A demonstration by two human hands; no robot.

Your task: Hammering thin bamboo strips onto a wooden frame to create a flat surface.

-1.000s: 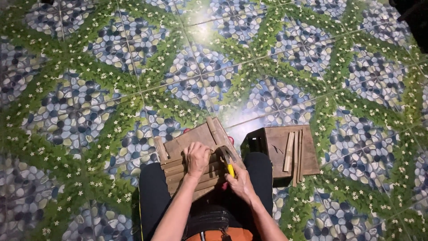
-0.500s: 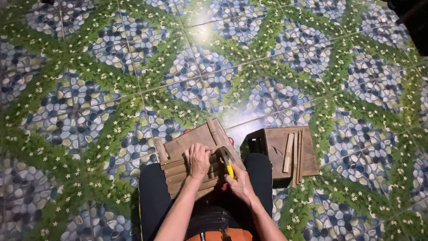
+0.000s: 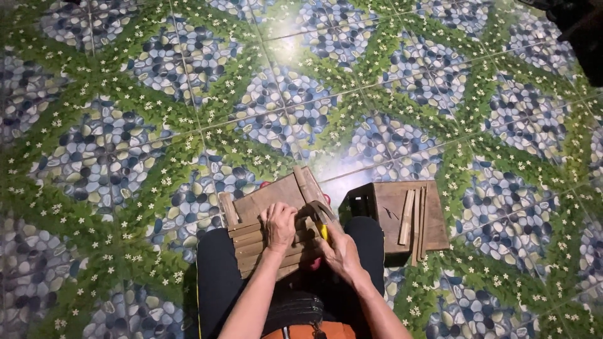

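The left hand (image 3: 279, 225) covers the middle of the slatted wooden piece (image 3: 270, 216), so what its fingers press there stays hidden. The right hand (image 3: 342, 251) wraps a yellow-handled tool (image 3: 323, 231); only a sliver of handle shows, and its working end is too small to tell (perhaps pincers, perhaps not). Something red (image 3: 264, 185) peeks from behind the piece's far edge, mostly hidden. The picture's near edge cuts off both forearms, and a dark object (image 3: 581, 28) is clipped at the far right corner.

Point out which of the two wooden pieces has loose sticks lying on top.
The low wooden stool on the floor, right of the knees; the slatted piece on the lap carries only the hands.
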